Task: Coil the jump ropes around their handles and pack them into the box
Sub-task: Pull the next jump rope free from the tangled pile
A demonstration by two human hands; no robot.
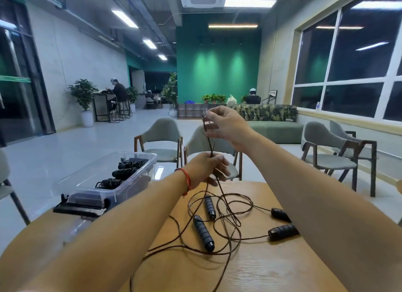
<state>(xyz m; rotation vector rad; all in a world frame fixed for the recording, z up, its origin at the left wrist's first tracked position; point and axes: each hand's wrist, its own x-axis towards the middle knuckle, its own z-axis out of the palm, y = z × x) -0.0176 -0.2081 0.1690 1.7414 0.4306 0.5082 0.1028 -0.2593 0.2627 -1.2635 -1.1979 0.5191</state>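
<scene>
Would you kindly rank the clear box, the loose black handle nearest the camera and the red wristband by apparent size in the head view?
Largest: clear box; then the black handle; smallest: red wristband. The box lies farther off, yet plainly looks largest.

No text or label can be read.

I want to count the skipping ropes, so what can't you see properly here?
Head view.
Black ribbed handle and smaller black handle: ends hidden under the right forearm.
Thin dark rope on the round wooden table: too tangled to trace; one strand cut off by bottom edge.
Black coiled bundles in the clear plastic box: blurred; three show, more may hide.
Dark flat object by the box: too blurred to identify.
</scene>
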